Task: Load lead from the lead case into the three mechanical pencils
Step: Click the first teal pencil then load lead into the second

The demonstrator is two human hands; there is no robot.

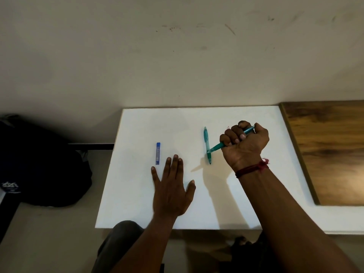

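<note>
On the white rectangular tabletop [137, 203], we log the slim blue plastic lead case [158, 153] lying flat, just beyond the fingertips of the left hand [171, 192]. That hand rests palm-down, fingers straight and spread, holding nothing. The right hand [244, 140], with a red thread [254, 167] at its wrist, is fisted round a teal plastic mechanical pencil [215, 147]. Its lower end crosses a second teal mechanical pencil [206, 138] lying on the table; contact unclear.
</note>
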